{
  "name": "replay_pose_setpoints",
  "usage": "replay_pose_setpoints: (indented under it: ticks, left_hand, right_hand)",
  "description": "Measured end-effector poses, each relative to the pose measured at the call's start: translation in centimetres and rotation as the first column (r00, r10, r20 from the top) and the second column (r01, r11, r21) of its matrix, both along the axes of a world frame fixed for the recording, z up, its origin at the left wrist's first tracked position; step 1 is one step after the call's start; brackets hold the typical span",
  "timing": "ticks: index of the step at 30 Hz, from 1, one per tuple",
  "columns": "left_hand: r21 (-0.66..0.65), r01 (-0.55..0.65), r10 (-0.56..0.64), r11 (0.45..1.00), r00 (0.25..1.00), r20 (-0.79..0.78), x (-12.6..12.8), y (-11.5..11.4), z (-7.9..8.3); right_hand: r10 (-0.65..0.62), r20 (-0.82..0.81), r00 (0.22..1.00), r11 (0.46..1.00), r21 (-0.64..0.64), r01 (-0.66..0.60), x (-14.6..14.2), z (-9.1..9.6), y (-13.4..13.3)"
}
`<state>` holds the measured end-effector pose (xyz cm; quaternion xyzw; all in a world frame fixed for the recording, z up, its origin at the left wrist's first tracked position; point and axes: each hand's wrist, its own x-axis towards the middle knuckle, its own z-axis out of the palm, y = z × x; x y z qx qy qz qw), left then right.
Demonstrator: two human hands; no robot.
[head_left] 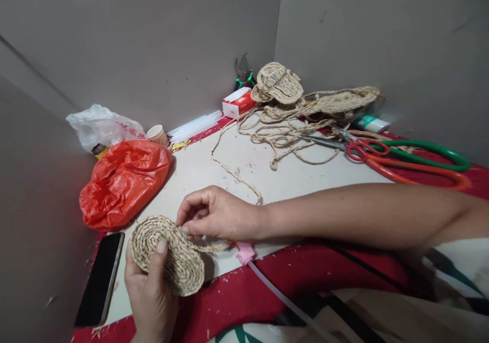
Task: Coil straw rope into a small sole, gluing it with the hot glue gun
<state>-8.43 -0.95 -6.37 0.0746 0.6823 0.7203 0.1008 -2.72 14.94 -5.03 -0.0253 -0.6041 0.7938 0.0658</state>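
My left hand (150, 294) grips the lower left edge of a coiled oval mat of braided straw rope (173, 254), thumb pressed on its top. My right hand (214, 214) reaches across from the right and pinches the mat's upper right edge, where the loose braid (214, 247) leaves the coil. A pink glue gun (245, 253) lies partly hidden under my right wrist, its clear stick (284, 297) trailing toward me.
A black phone (100, 279) lies left of the mat. An orange plastic bag (122, 182), a white bag (101, 125) and a paper cup (156, 134) sit at the back left. Rope piles (301, 103), red and green scissors (405, 159), a tissue box (237, 103) and glue sticks (194, 125) lie behind.
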Motion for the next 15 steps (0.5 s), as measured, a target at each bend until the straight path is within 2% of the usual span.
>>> replay_pose_setpoints:
  ticks: [4,8,15]
  left_hand:
    - [0.060,0.036,-0.038,0.998,0.999,0.030,0.00,0.07,-0.08]
    - [0.053,0.028,-0.029,0.998,0.999,0.026,-0.04,0.07,-0.12]
    - [0.003,0.004,-0.004,1.000,1.000,-0.026,-0.13,-0.12,-0.49]
  right_hand:
    - [0.010,0.033,0.999,0.998,-0.064,-0.008,0.03,0.13,-0.09]
    - [0.030,0.029,0.999,0.991,-0.132,-0.026,-0.02,0.03,-0.12]
    - [0.030,0.029,0.999,0.995,-0.100,-0.027,0.04,0.10,-0.17]
